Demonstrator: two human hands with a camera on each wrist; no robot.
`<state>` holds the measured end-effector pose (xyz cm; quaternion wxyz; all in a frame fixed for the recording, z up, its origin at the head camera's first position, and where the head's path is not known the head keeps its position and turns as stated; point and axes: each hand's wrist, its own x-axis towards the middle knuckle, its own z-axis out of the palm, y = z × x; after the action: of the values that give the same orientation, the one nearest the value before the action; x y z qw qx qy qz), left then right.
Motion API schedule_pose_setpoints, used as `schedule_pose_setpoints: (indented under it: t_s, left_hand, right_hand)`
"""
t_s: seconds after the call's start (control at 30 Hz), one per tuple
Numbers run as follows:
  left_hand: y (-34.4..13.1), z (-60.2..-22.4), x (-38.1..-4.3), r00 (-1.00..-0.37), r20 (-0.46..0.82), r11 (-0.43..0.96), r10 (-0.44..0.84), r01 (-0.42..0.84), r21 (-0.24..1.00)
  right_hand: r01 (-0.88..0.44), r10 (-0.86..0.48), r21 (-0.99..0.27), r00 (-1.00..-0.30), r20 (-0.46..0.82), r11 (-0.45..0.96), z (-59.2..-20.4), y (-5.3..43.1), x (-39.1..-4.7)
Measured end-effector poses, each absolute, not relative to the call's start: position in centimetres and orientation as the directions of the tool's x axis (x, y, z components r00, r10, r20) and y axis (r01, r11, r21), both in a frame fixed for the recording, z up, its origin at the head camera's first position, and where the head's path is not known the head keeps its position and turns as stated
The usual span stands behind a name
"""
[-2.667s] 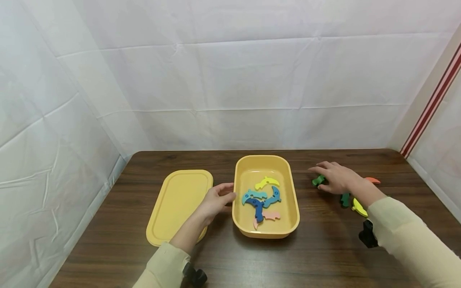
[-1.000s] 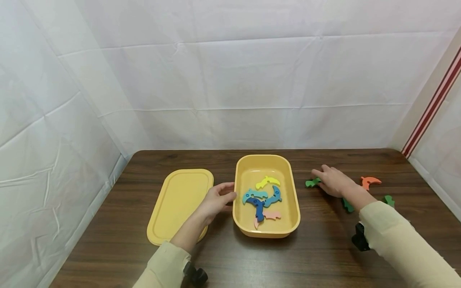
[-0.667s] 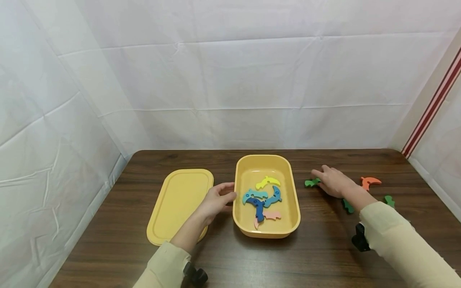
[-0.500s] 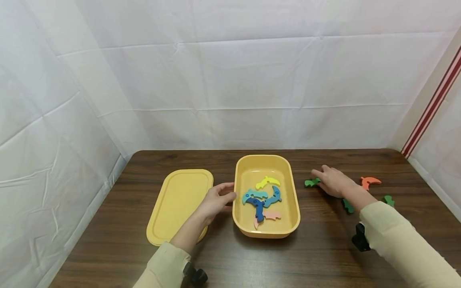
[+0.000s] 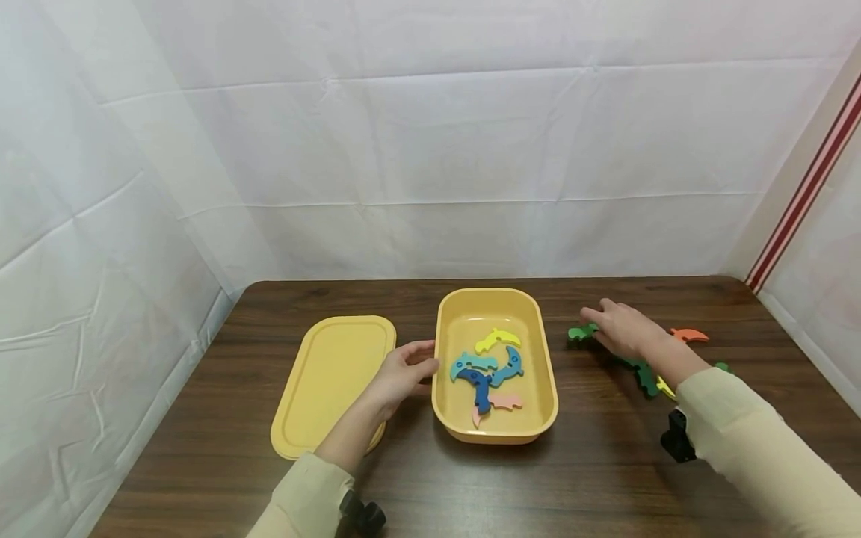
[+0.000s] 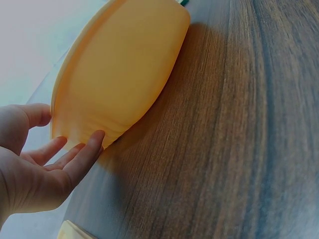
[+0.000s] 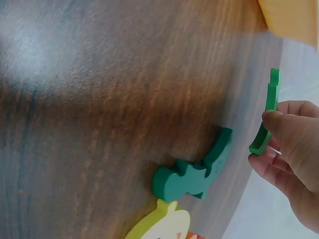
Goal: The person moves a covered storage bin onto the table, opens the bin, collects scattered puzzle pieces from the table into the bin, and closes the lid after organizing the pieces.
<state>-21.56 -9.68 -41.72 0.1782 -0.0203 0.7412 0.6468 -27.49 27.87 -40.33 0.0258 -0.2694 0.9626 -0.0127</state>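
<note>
My left hand point(image 5: 397, 373) rests at the left wall of the yellow box point(image 5: 491, 310). The left wrist view shows the thumb at the rim and relaxed fingertips against the outer side of the box point(image 6: 119, 59). Right of the box, my right hand point(image 5: 622, 329) pinches a bright green toy piece point(image 5: 581, 332) between thumb and fingers. In the right wrist view this green piece point(image 7: 271, 94) stands on edge, raised off the table. Below that hand lie a dark green toy piece point(image 7: 192, 174) and a yellow one point(image 7: 167, 221); the sleeve partly hides them in the head view.
Inside the box lie several pieces: yellow point(image 5: 498, 340), teal point(image 5: 474, 363), blue point(image 5: 509, 366), dark blue point(image 5: 481, 392) and pink point(image 5: 506, 402). The yellow lid point(image 5: 336, 381) lies to its left. An orange piece point(image 5: 689, 335) lies beyond the right wrist.
Over the last half second my right hand has risen slightly, lifting the bright green piece. Earlier, it shifted right and nearer around that piece. The left hand keeps its place at the box.
</note>
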Motion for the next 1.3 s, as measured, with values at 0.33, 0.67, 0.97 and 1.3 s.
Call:
schedule_pose_setpoints:
  t_s: [0.33, 0.67, 0.97, 1.3]
  left_hand:
    - [-9.6, -41.5, -21.5, -0.934, -0.288, 0.160, 0.211, -0.258, 0.953]
    - [-9.6, -41.4, -21.5, -0.935, -0.293, 0.168, 0.199, -0.262, 0.950]
    - [-9.7, -41.5, -21.5, -0.937, -0.285, 0.154, 0.200, -0.257, 0.954]
    - [-9.7, -41.5, -21.6, -0.936, -0.277, 0.142, 0.216, -0.250, 0.958]
  right_hand:
    - [-0.553, -0.554, -0.010, -0.833, -0.021, 0.833, -39.1, 27.3, -27.2]
    - [-0.569, -0.569, 0.014, -0.822, -0.026, 0.822, -37.9, 26.5, -27.0]
    - [-0.583, -0.583, 0.028, -0.812, -0.017, 0.812, -37.2, 25.8, -27.1]
    - [-0.643, -0.643, 0.015, -0.765, 0.036, 0.766, -36.0, 24.6, -26.5]
